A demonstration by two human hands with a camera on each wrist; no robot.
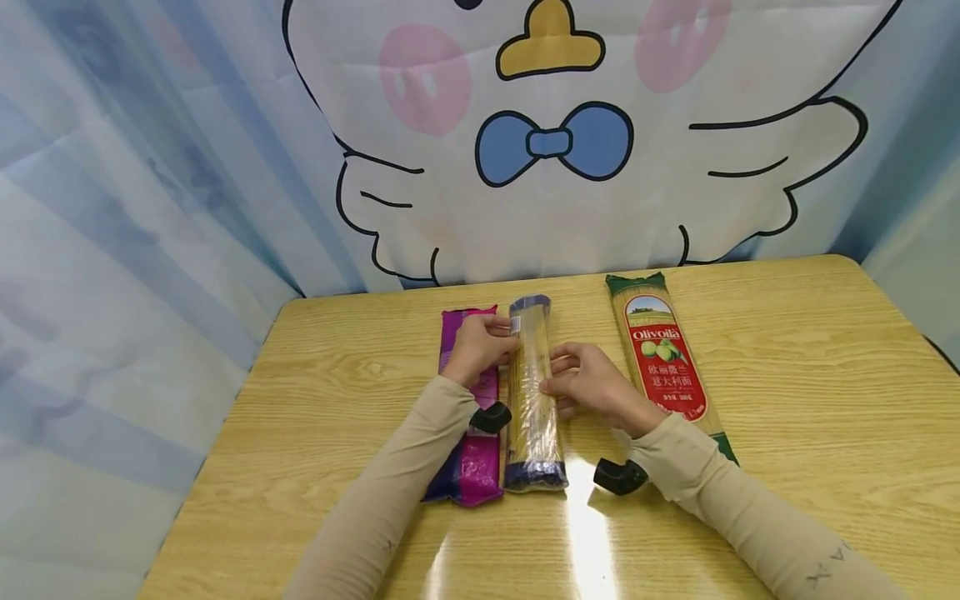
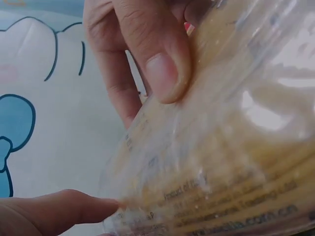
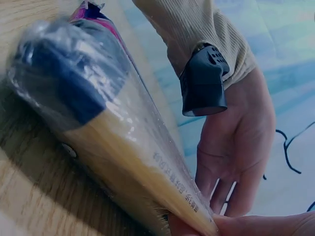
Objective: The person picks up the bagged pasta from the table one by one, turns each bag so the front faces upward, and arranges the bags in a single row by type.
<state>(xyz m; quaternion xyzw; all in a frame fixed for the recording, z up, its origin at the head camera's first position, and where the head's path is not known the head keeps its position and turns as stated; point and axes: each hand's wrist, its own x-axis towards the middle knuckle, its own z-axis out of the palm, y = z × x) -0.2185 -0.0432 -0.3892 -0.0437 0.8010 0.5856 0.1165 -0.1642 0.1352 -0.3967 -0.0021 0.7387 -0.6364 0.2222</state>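
Note:
A clear plastic pack of spaghetti (image 1: 534,417) with dark blue ends stands between my hands in the middle of the table. My left hand (image 1: 480,346) holds its left edge near the far end. My right hand (image 1: 596,387) grips the right edge, its thumb (image 2: 165,73) on the clear film in the left wrist view and its other fingers partly hidden behind. Small printed text shows on the film in that view. The right wrist view has the blue end (image 3: 74,73) of the pack in front. A purple and pink pack (image 1: 480,467) lies under my left wrist.
An Olivoilà spaghetti pack (image 1: 660,350) with a red label and green ends lies to the right, partly behind my right forearm. The wooden table (image 1: 810,400) meets a cartoon-printed curtain (image 1: 555,217) at its far edge. Each wrist carries a small black camera (image 1: 620,477).

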